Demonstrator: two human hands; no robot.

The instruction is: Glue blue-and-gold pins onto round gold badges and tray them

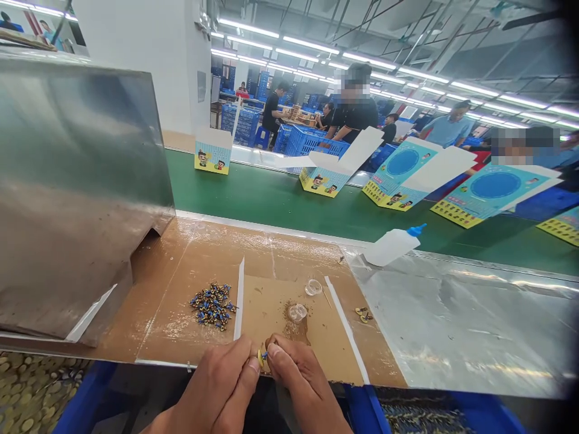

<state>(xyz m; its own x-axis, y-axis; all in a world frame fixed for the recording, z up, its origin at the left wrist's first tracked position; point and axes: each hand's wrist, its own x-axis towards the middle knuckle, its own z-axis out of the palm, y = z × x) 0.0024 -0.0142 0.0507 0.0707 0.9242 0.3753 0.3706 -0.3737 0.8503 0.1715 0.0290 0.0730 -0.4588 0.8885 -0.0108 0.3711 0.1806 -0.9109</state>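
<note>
Close together at the near edge of the cardboard, my left hand (228,377) pinches a small yellow disc (260,358) seen edge-on. My right hand (298,371) grips a small blue piece (265,356) that meets the disc; whether the two are joined I cannot tell. Left of a white tape strip lies a pile of small blue, black and gold pieces (212,306). Ahead of my hands, a small clear cup (297,312) sits in a damp, gritty patch. Beyond it are a clear ring-shaped lid (313,287) and a thin stick (327,297).
A few yellow discs with pieces (363,314) lie at right. A white squeeze bottle (392,247) lies beside the green conveyor (266,196), which carries open printed boxes (400,173). A metal panel (81,193) stands left. Blue bins (84,395) with discs sit below. Co-workers (355,111) are beyond.
</note>
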